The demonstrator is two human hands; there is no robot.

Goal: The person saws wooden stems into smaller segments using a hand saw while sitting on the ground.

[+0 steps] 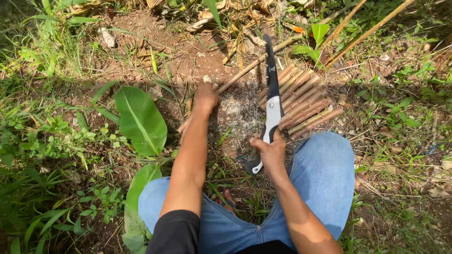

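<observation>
Right hand (269, 153) grips saw (271, 101); left hand (205, 96) pins stalk (249, 66).

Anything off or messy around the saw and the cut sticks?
Nothing damaged. Pale sawdust is scattered on the soil between the left hand and the saw; cut sticks lie in a neat row.

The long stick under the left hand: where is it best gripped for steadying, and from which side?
Probably at its near end, where the left hand already presses it, coming from above. The long stick lies on the bare ground, slanting up and right, so only its top is free. Gripping there keeps clear of the pruning saw held in the right hand and the cut stick pile.
</observation>
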